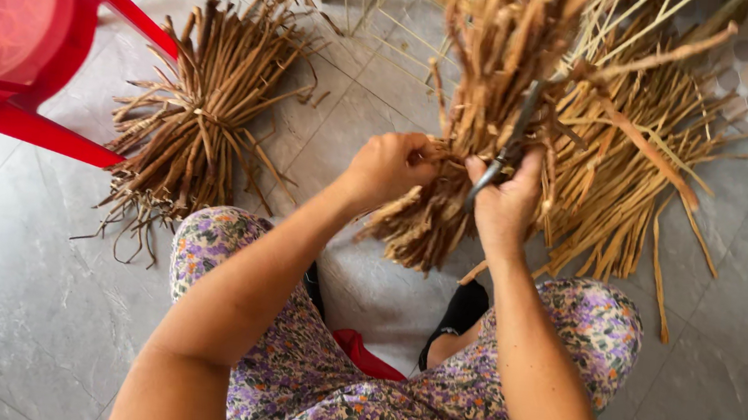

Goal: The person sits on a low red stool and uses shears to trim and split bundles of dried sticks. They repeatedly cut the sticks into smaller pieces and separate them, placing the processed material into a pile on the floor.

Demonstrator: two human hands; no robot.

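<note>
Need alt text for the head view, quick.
Seen from above, a seated person's left hand and right hand grip a bundle of dried stalks; the right also holds scissors. A tied bundle lies by a red chair.

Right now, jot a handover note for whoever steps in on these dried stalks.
Left hand: gripping the upright bundle of dry brown stalks near its base.
Right hand: holding dark metal scissors against the same bundle.
Done, it seems: one tied brown stalk bundle lies on the grey tiled floor by the red plastic chair.
Left: the bundle in hand, plus the loose yellowish stalks lying at right.
</note>
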